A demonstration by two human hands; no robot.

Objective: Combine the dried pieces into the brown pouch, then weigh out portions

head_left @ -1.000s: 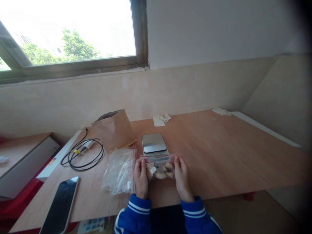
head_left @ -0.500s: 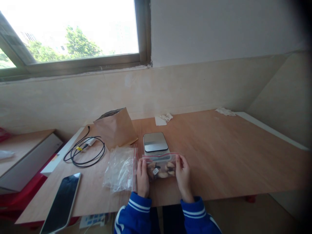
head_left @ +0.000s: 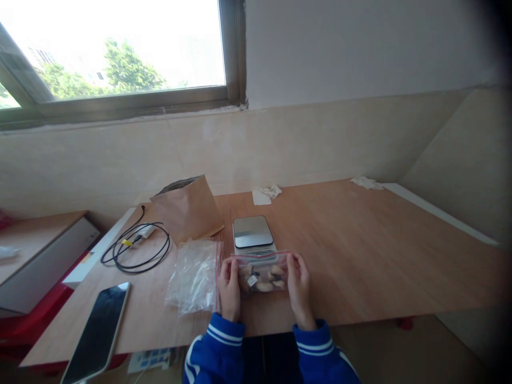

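Observation:
A clear zip bag (head_left: pixel 262 261) with a red seal line hangs between my two hands. Inside it lie several tan and dark pieces, perhaps dried mushrooms, and a small white packet (head_left: pixel 252 280). My left hand (head_left: pixel 229 285) pinches the bag's upper left corner, and my right hand (head_left: pixel 298 285) grips the upper right corner. Just beyond the bag stands a digital scale (head_left: pixel 253 231) with a shiny metal plate; its front part is partly covered by the bag. A pile of flat clear zip bags (head_left: pixel 194 277) lies close to the left of my left hand.
An open brown paper bag (head_left: pixel 188 208) stands behind the pile. Farther left are a coiled black cable (head_left: pixel 138 250) with a white plug and a tablet-like device (head_left: pixel 98 330) at the table's (head_left: pixel 380 256) front edge. Crumpled tissue (head_left: pixel 272 191) lies near the wall.
The whole view has shifted slightly. Both hands keep hold of the zip bag at its upper corners, with little other change.

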